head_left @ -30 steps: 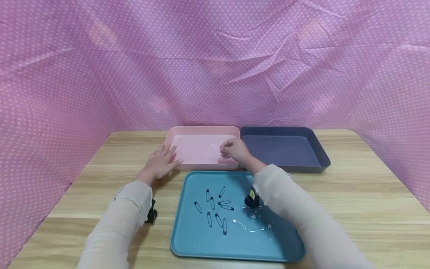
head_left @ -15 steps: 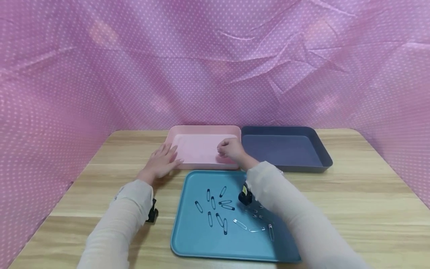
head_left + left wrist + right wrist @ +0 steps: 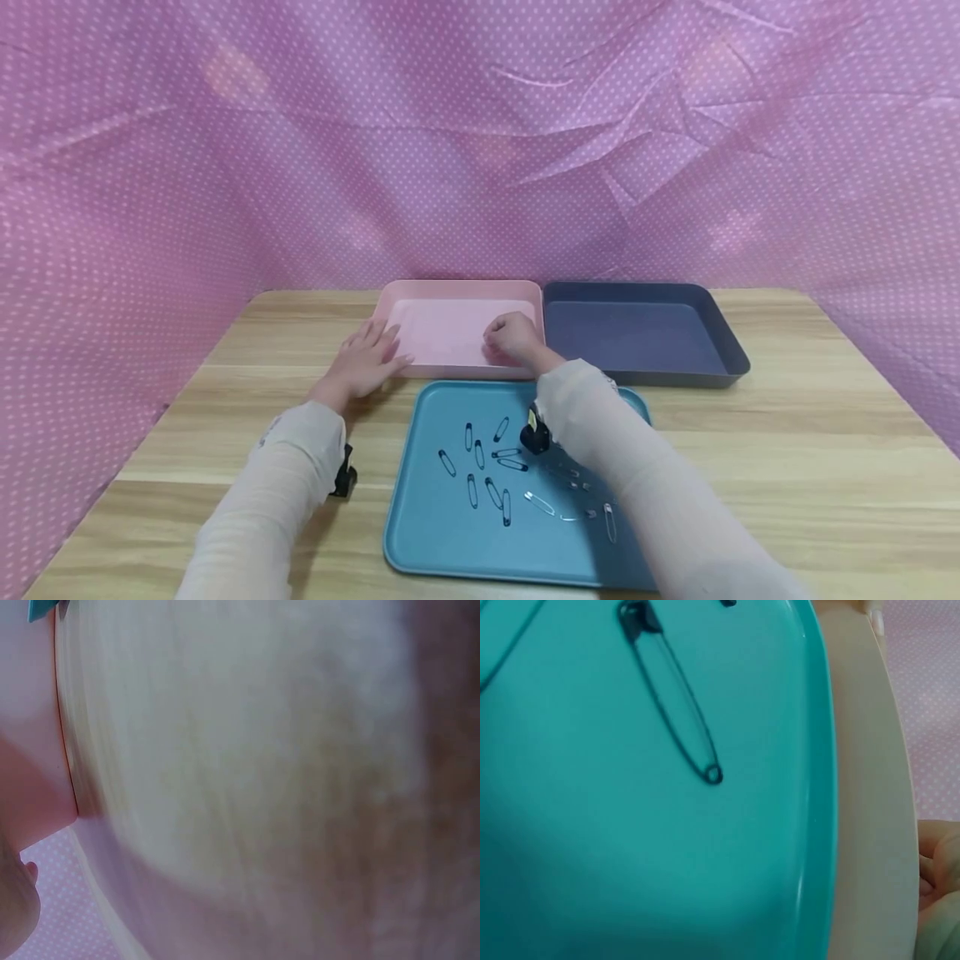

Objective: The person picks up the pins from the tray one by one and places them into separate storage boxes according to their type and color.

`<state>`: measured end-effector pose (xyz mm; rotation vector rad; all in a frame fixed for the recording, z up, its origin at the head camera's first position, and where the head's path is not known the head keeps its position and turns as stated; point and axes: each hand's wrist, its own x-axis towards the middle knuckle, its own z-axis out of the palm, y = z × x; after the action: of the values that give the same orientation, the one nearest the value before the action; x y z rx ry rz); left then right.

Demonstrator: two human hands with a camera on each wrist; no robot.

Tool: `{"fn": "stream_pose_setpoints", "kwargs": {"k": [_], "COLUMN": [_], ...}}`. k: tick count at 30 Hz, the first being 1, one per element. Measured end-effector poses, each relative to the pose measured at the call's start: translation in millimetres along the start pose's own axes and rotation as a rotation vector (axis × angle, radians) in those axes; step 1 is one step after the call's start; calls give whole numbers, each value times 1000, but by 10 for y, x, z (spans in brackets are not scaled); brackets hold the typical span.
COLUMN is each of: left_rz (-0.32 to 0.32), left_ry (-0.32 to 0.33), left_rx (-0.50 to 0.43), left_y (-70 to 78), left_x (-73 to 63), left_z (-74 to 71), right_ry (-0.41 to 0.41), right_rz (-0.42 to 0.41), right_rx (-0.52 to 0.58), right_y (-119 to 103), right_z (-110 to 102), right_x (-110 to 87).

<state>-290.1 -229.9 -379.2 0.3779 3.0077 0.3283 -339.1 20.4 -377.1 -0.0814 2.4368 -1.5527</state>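
In the head view my right hand (image 3: 516, 336) is over the right part of the pink tray (image 3: 435, 329), fingers curled and pointing down. I cannot tell whether a safety pin is still between the fingertips, as none shows there. My left hand (image 3: 360, 367) rests at the tray's near left corner with its fingers spread. Several black safety pins (image 3: 479, 455) lie on the left of the blue tray (image 3: 450, 550); several silver safety pins (image 3: 539, 503) lie to the right, partly hidden by the right arm. The right wrist view shows one black safety pin (image 3: 638, 620) up close.
A dark grey-blue tray (image 3: 633, 333) stands right beside the pink one. All three trays sit on a wooden table (image 3: 795, 417). A pink dotted cloth (image 3: 480, 150) hangs behind and at both sides. Black wrist cameras (image 3: 535, 433) are strapped on under the sleeves.
A second ago a silver safety pin stuck out of my right fingertips; it is out of sight now. The right forearm has swung slightly left over the blue tray. My left hand stays put.
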Motion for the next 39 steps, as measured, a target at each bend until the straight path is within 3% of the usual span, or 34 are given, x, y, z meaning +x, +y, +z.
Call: {"fn": "stream_pose_setpoints", "kwargs": {"k": [6, 14, 29, 39], "left_rz": [9, 12, 6, -11], "left_ry": [13, 8, 13, 6], "left_rx": [5, 19, 7, -11], "left_y": [49, 78, 43, 41], "left_x": [-8, -36, -61, -109], "left_z": [7, 10, 27, 22], "right_ry": [-39, -32, -26, -54], "right_rz": [42, 31, -25, -8], "right_rx": [64, -15, -57, -84], "right_y": [11, 42, 41, -35], "right_z": [44, 64, 96, 95], "right_x": [10, -2, -14, -86]}}
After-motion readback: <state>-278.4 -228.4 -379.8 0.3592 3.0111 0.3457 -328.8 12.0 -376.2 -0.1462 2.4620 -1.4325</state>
